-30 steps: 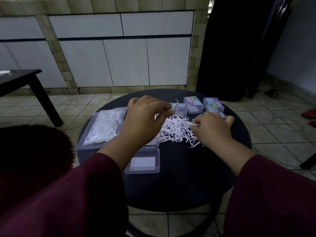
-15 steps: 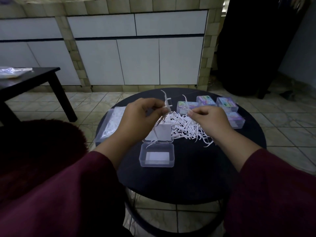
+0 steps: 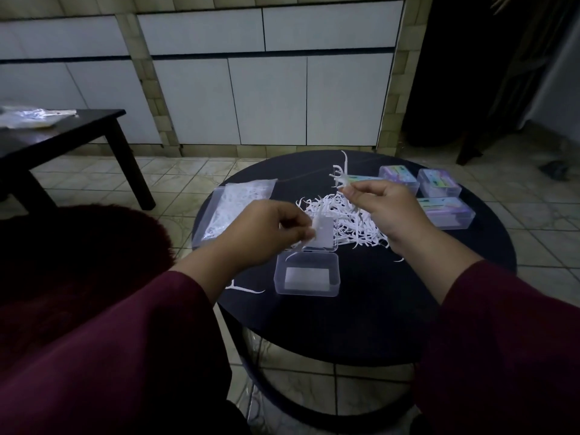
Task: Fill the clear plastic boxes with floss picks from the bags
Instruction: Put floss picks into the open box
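Since half a second ago, the left hand (image 3: 266,233) has been lowered toward the open clear box (image 3: 307,274), white floss picks (image 3: 315,226) pinched in it. A few thin, hooked picks (image 3: 341,177) are pinched by the right hand (image 3: 387,208) above the loose pile (image 3: 342,219) on the round black table (image 3: 376,309).

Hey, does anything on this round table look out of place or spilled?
Yes. One floss pick lies alone near the table's front-left edge, left of the open clear box, apart from the loose pile. It looks dropped. The closed boxes sit tidy.
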